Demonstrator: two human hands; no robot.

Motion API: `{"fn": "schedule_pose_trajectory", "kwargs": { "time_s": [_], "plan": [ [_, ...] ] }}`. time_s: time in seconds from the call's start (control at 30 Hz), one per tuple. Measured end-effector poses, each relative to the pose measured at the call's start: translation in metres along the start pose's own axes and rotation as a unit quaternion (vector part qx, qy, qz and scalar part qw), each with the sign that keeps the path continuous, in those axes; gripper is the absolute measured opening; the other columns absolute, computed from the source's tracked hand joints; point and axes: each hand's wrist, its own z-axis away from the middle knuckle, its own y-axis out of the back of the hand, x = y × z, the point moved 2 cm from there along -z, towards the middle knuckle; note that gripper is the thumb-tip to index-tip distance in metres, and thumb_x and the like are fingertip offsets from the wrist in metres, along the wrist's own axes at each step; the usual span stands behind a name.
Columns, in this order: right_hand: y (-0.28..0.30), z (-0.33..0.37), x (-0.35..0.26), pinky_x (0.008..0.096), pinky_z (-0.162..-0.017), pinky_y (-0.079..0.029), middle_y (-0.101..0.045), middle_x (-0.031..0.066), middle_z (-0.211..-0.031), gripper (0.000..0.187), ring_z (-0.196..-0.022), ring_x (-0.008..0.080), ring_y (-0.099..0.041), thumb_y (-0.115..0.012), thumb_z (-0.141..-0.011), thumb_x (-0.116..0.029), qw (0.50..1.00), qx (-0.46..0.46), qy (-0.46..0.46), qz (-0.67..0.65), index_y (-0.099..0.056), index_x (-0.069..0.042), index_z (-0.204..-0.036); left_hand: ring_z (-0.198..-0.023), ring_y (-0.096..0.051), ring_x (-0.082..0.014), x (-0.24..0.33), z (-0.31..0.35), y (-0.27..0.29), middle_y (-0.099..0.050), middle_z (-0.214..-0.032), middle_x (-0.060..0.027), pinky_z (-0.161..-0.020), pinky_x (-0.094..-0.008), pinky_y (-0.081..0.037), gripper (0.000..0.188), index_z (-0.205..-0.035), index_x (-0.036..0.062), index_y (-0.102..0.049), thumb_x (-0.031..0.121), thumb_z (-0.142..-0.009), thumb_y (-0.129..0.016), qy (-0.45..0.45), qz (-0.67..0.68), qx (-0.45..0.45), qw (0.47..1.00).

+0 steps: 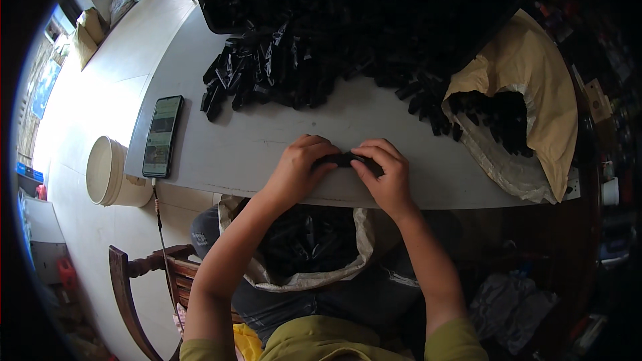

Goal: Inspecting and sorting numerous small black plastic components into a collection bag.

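Note:
Above the near edge of the grey table point(267, 154), my left hand point(304, 167) and my right hand point(384, 172) grip a small dark oblong piece point(344, 160) between them. Thumbs and fingers pinch it from both ends, so only its middle shows; its exact kind cannot be made out. Farther back lies a heap of similar black pieces point(267, 70). Below my hands, an open pale sack point(364, 244) on my lap holds more black pieces point(311, 237).
A large black container point(221, 20) stands behind the heap. At the right, a tan sack point(552, 107) lies open with black pieces inside. A phone point(162, 137) with a cable rests at the table's left edge, near a white bucket point(117, 174) and wooden chair point(124, 294).

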Motion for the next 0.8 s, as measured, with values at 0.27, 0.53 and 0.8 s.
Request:
{"fn": "schedule_pose_trajectory", "kwargs": {
  "time_s": [0.27, 0.53, 0.8],
  "plan": [
    [0.017, 0.005, 0.001, 0.0293, -0.077, -0.052, -0.065, 0.0085, -0.096, 0.03, -0.087, 0.0195, -0.065, -0.073, -0.071, 0.005, 0.999, -0.038, -0.006, 0.011, -0.066, -0.002, -0.099, -0.088, -0.062, -0.0317, -0.004, -0.003, 0.005, -0.066, -0.094, -0.0138, -0.079, -0.0367, -0.05, 0.025, -0.094, 0.0011, -0.067, 0.003, -0.07, -0.074, 0.011, 0.015, -0.024, 1.0],
    [0.017, 0.003, 0.008, 0.0299, -0.071, -0.051, -0.065, 0.0076, -0.086, 0.034, -0.08, 0.0209, -0.063, -0.076, -0.065, 0.007, 0.998, -0.052, 0.014, 0.019, -0.067, -0.002, -0.097, -0.088, -0.062, -0.0304, -0.005, -0.006, 0.006, -0.067, -0.091, -0.0133, -0.078, -0.037, -0.05, 0.023, -0.092, 0.0011, -0.068, 0.004, -0.07, -0.074, -0.002, 0.008, -0.03, 1.0],
    [0.009, -0.009, 0.004, 0.0304, -0.066, -0.05, -0.066, 0.0069, -0.082, 0.04, -0.076, 0.0198, -0.06, -0.078, -0.061, 0.004, 0.996, -0.089, 0.022, 0.006, -0.07, -0.006, -0.1, -0.09, -0.063, -0.0307, -0.012, -0.008, 0.004, -0.067, -0.094, -0.0139, -0.08, -0.0377, -0.051, 0.024, -0.092, 0.0008, -0.068, 0.002, -0.069, -0.074, -0.014, 0.083, -0.063, 0.994]
  ]
}}
